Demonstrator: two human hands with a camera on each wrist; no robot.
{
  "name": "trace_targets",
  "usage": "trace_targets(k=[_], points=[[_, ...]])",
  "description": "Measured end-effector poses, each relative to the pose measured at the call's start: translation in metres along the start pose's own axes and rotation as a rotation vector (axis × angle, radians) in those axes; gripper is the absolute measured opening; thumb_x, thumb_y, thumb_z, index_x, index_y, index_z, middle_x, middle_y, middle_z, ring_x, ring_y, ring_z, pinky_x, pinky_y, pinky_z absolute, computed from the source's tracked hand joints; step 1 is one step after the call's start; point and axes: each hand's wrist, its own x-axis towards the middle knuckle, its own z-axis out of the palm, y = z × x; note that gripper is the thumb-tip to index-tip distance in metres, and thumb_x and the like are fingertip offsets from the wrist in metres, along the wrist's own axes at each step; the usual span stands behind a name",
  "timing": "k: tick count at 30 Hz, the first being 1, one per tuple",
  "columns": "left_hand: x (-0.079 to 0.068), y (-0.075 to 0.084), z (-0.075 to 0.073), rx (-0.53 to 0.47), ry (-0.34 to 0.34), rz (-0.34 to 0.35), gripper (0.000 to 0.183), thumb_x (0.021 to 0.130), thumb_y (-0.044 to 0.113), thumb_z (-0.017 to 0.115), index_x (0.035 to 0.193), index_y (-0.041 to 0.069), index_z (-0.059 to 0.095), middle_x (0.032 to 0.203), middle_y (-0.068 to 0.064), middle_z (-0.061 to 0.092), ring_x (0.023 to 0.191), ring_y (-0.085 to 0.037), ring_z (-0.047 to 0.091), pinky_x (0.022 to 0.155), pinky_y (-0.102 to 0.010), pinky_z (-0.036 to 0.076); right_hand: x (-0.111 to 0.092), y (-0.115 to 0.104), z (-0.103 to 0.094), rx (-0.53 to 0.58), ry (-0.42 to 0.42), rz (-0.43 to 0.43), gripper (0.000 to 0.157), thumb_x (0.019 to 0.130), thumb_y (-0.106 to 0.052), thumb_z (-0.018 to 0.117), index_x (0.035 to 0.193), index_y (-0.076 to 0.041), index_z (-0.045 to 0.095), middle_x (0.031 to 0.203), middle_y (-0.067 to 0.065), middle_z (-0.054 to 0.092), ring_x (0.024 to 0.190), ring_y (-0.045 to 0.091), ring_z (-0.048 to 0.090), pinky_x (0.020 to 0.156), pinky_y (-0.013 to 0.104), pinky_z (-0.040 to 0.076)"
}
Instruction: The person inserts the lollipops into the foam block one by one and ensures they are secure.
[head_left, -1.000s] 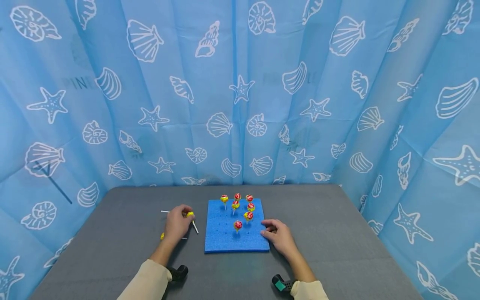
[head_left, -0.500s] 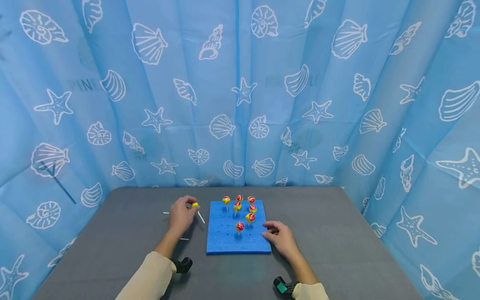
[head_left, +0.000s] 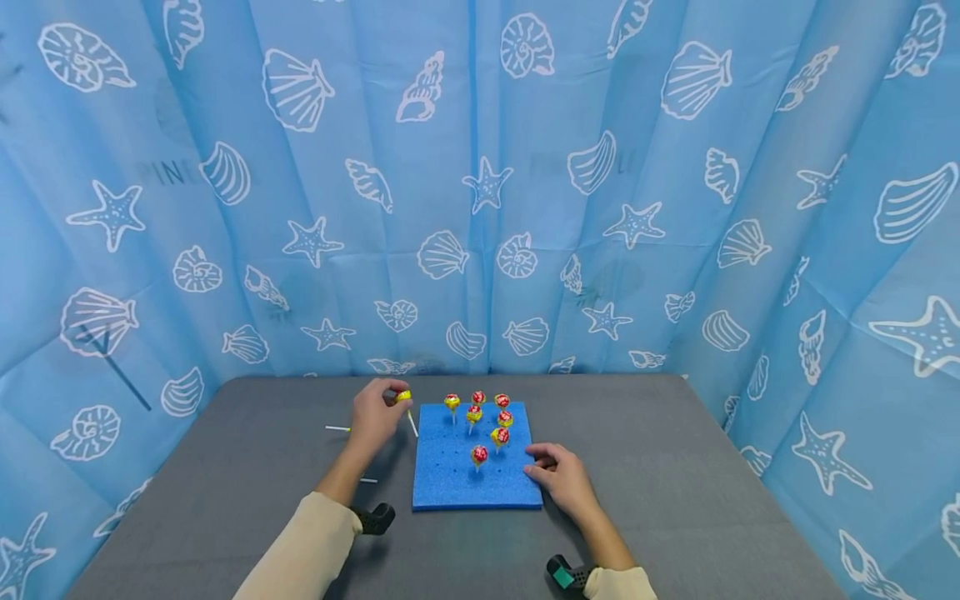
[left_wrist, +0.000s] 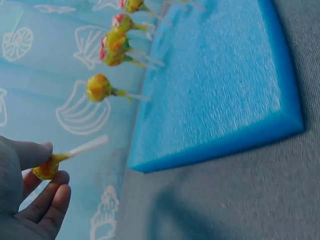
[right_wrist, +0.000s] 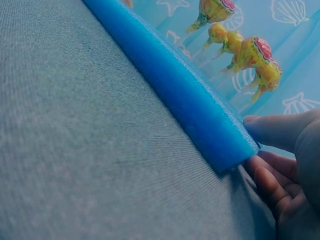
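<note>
My left hand [head_left: 375,415] pinches a lollipop [head_left: 403,396] by its yellow-wrapped head, in the air just left of the board's far left part. The white stick points down and toward the board; in the left wrist view the held lollipop [left_wrist: 47,169] shows between thumb and fingers. Several red-and-yellow lollipops [head_left: 478,455] stand upright in the blue foam board [head_left: 442,490], mostly toward its back and right. My right hand [head_left: 562,479] holds the board's right edge, with the thumb [right_wrist: 257,122] on top and curled fingers at the side.
Left of the board, a white stick [head_left: 337,428] with a bit of yellow lies on the grey table [head_left: 645,433]. Nearer, another white stick [head_left: 368,480] is partly hidden by my left arm. Small holes dot the board. A blue shell-print curtain [head_left: 480,275] hangs behind the table.
My left hand has lifted the lollipop and carried it away from me and to the right, toward the board. My right hand has stayed at the board's edge.
</note>
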Motion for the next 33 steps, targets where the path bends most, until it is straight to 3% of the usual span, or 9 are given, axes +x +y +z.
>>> trace_targets(k=[4, 8, 21, 28, 33], points=[[0.001, 0.005, 0.003, -0.056, 0.014, 0.024, 0.019, 0.082, 0.001, 0.076, 0.100, 0.004, 0.068, 0.099, -0.012, 0.062, 0.088, -0.029, 0.068, 0.074, -0.042, 0.056, 0.000, -0.001, 0.000, 0.002, 0.000, 0.000, 0.023, 0.083, -0.004, 0.075, 0.105, -0.005, 0.070, 0.092, 0.003, 0.064, 0.082, 0.016, 0.058, 0.071, 0.027, 0.050], [-0.002, 0.006, 0.008, -0.075, 0.015, -0.003, 0.020, 0.082, 0.001, 0.076, 0.099, 0.005, 0.067, 0.098, -0.011, 0.062, 0.088, -0.027, 0.067, 0.074, -0.042, 0.055, 0.000, -0.002, 0.000, -0.004, 0.002, 0.000, 0.023, 0.083, -0.004, 0.076, 0.106, -0.005, 0.070, 0.093, 0.003, 0.064, 0.082, 0.016, 0.058, 0.071, 0.027, 0.050], [-0.017, 0.004, 0.029, -0.019, 0.000, -0.055, 0.019, 0.084, 0.002, 0.075, 0.099, 0.008, 0.065, 0.097, -0.007, 0.060, 0.087, -0.023, 0.062, 0.077, -0.040, 0.054, -0.001, -0.001, 0.000, -0.001, 0.007, 0.004, 0.023, 0.083, -0.004, 0.075, 0.106, -0.004, 0.070, 0.094, 0.004, 0.065, 0.083, 0.017, 0.058, 0.072, 0.028, 0.050], [-0.021, 0.002, 0.037, -0.022, 0.055, 0.011, 0.021, 0.081, 0.000, 0.077, 0.096, 0.008, 0.065, 0.094, -0.008, 0.061, 0.083, -0.024, 0.063, 0.073, -0.040, 0.055, -0.001, -0.002, -0.001, 0.000, 0.008, -0.003, 0.023, 0.084, -0.004, 0.075, 0.106, -0.004, 0.070, 0.094, 0.004, 0.065, 0.083, 0.017, 0.058, 0.072, 0.028, 0.050], [-0.022, 0.001, 0.044, -0.006, 0.073, 0.019, 0.022, 0.081, 0.000, 0.077, 0.096, 0.009, 0.065, 0.095, -0.007, 0.060, 0.084, -0.023, 0.064, 0.075, -0.039, 0.055, 0.000, -0.002, -0.001, -0.005, 0.004, -0.003, 0.023, 0.084, -0.004, 0.075, 0.106, -0.004, 0.070, 0.094, 0.004, 0.065, 0.083, 0.016, 0.059, 0.072, 0.028, 0.050]])
